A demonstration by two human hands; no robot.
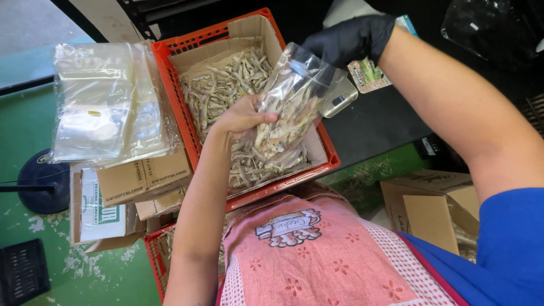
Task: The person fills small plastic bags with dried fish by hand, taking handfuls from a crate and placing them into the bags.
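Pink apron [317, 255] nearest, bare left hand [242, 116] apparently cupping dried fish, gloved right hand [351, 38] pinching clear bag [292, 107] over red crate [175, 73]

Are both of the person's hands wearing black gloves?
No. Only the right hand wears a black glove; the left hand, bare, presses against the clear bag of dried fish over the red crate.
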